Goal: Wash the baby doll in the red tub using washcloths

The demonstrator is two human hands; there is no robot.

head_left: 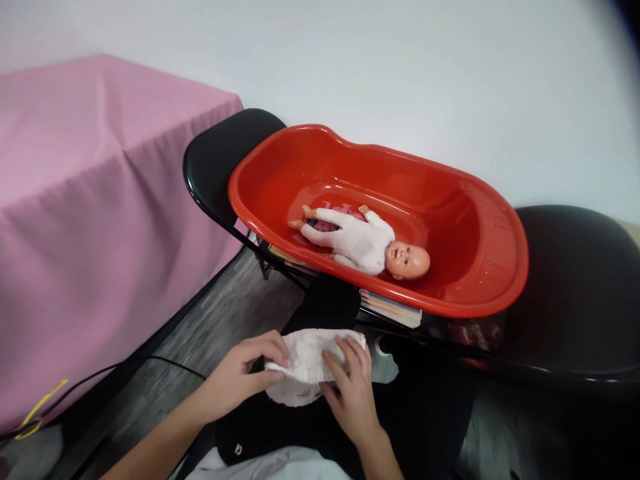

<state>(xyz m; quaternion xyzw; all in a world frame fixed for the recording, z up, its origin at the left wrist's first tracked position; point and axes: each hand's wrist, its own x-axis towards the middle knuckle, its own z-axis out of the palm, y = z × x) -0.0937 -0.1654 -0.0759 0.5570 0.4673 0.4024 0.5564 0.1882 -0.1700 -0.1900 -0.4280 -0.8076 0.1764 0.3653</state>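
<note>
A small white cloth [310, 353] is held up over my lap, partly folded, with faint dark marks on its lower side. My left hand [250, 370] pinches its left edge between thumb and fingers. At the other side my right hand [350, 380] grips the cloth, fingers on top and thumb below. Beyond my hands, a baby doll [357, 240] in a white suit lies on its back inside a red baby bathtub [500, 280]. Its head points right, and something dark and pink shows by its legs.
The tub rests across black chairs [570, 287]. Books [390, 308] lie beneath its near rim. On the left stands a table under a pink cloth [110, 180]. A black cable [150, 358] and a yellow strap [43, 407] are at lower left. A white wall [400, 73] rises behind.
</note>
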